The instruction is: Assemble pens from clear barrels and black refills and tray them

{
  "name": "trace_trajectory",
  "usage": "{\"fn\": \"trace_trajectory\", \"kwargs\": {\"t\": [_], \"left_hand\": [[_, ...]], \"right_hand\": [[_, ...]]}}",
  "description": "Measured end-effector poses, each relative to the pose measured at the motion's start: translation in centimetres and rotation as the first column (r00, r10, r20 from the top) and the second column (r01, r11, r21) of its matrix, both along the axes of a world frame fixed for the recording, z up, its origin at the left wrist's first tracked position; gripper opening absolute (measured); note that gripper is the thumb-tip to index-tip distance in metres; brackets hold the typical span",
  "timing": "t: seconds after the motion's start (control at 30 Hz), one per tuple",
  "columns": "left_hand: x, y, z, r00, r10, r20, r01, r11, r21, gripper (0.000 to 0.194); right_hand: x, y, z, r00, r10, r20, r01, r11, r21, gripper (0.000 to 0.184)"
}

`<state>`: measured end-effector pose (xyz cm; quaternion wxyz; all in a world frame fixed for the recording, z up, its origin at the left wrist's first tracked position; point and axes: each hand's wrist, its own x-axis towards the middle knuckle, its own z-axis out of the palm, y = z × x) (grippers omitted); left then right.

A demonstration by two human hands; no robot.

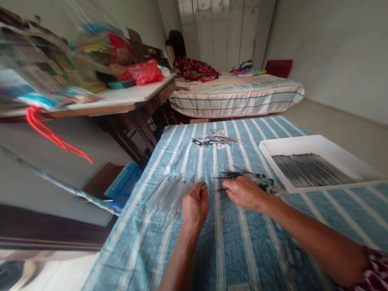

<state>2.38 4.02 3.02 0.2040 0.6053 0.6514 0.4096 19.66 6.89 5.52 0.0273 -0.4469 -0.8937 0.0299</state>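
My left hand (195, 205) rests on the blue striped cloth (236, 242), fingers curled and pinched on a clear tube at the right edge of a pile of clear plastic tubes (169, 193). My right hand (242, 192) lies just to its right, fingers closed on a thin dark refill whose tip points toward the left hand. Behind the right hand sits a heap of dark refills and small parts (254, 178). The picture is smeared by motion, so fine detail is lost.
A white tray (273, 147) filled with several finished dark pens stands at the right. Another small heap of dark parts (214, 139) lies farther back on the cloth. A cluttered desk (121, 97) stands to the left, a bed (236, 95) behind.
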Motion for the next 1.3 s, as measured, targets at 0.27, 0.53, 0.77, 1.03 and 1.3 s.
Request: {"fn": "trace_trajectory", "kwargs": {"t": [0.27, 0.53, 0.77, 1.03, 1.3], "left_hand": [[1.5, -0.7, -0.1, 0.954, -0.181, 0.239, 0.208, 0.974, -0.094, 0.024], [1.9, -0.9, -0.2, 0.935, -0.238, 0.263, 0.272, 0.957, -0.099, 0.024], [2.0, -0.9, -0.4, 0.929, -0.276, 0.249, 0.307, 0.947, -0.096, 0.021], [2.5, -1.2, 0.8, 0.844, -0.316, 0.433, 0.420, 0.892, -0.166, 0.016], [2.9, -1.4, 0.7, 0.588, -0.248, 0.770, 0.388, 0.922, 0.001, 0.023]], "right_hand": [[0.9, -0.7, 1.8, 0.992, -0.041, 0.116, 0.030, 0.995, 0.095, 0.023], [1.4, -0.6, 2.0, 0.979, -0.047, 0.197, 0.026, 0.994, 0.106, 0.020], [1.2, -1.1, 2.3, 0.968, 0.026, 0.251, -0.067, 0.986, 0.153, 0.019], [0.9, -1.7, 2.8, 0.956, 0.221, 0.191, -0.258, 0.945, 0.200, 0.015], [6.1, -1.2, 4.1, 0.989, 0.083, -0.121, -0.060, 0.981, 0.186, 0.026]]}}
